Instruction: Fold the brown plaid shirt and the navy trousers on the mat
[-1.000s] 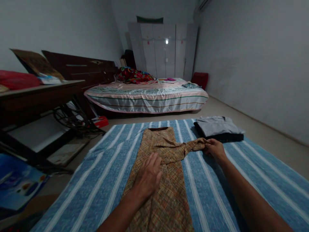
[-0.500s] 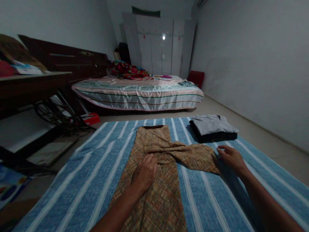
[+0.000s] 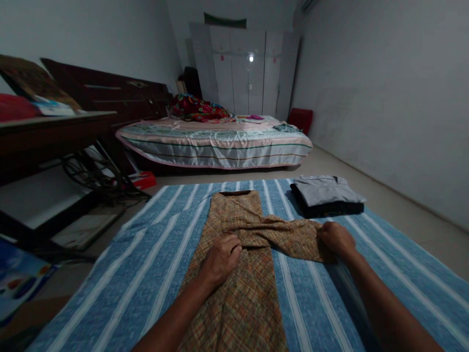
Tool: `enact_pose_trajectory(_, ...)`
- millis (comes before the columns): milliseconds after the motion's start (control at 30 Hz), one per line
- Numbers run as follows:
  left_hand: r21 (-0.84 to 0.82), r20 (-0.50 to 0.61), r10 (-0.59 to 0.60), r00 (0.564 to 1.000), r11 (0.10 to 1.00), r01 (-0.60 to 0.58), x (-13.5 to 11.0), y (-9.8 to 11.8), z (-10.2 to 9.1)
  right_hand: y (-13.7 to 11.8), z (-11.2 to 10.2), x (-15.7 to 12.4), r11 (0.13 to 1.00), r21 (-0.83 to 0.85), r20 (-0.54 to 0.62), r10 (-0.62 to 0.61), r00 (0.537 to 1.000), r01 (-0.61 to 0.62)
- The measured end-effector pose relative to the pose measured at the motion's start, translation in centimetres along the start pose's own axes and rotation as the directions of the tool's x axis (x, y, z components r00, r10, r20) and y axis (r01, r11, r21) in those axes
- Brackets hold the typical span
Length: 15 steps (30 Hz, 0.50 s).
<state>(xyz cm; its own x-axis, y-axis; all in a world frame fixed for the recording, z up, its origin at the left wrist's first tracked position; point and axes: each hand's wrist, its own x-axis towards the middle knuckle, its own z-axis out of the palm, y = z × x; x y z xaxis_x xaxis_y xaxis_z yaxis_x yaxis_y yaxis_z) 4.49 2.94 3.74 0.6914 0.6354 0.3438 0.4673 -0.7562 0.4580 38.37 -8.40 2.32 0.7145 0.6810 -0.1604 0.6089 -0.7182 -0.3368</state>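
A brown checked long-sleeved garment [image 3: 249, 293] lies lengthwise, its neck opening at the far end and its lower part running out of view at the bottom. One sleeve [image 3: 293, 237] stretches out to the right across the body, creased near the shoulder. My left hand [image 3: 222, 259] rests on the body with its fingers curled and pinched at the sleeve's inner fold. At the sleeve's outer end, my right hand [image 3: 337, 238] is closed on the cuff, its fingertips partly hidden.
The blue-and-white striped cloth [image 3: 146, 264] lies under everything. Folded grey and black clothes [image 3: 326, 193] are stacked beyond my right hand. Farther off are a bed [image 3: 216, 146], a sewing-machine table [image 3: 54, 124] at left and a wardrobe [image 3: 238, 73].
My right hand has moved left onto the sleeve's end and closed on it. The left hand's fingers have drawn together on the fabric. The view has shifted slightly.
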Motion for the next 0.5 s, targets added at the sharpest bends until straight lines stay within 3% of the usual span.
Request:
enact_pose_trajectory(167,-0.09,0.004,-0.09,0.996,0.992,0.09,0.2,-0.9,-0.1,0.6,-0.4,1.3,0.99,0.136,0.024,-0.025,0.999,0.022)
enact_pose_trajectory(300,-0.123,0.05,-0.115,0.992,0.985,0.12,0.2,-0.7,-0.4,0.4,-1.4,1.6,0.918,0.388,0.059,-0.108,0.992,0.077)
enact_pose_trajectory(400,-0.16,0.058,-0.13,0.99,0.977,0.138,0.1,-0.4,-0.8,0.3,-2.6,0.9,0.772,0.624,0.032,-0.179,0.983,0.12)
enact_pose_trajectory(500,-0.19,0.064,-0.16,0.985,0.967,0.17,0.0,-0.2,-1.2,0.5,-2.9,0.2,0.431,0.902,0.086,-0.156,0.984,-0.011)
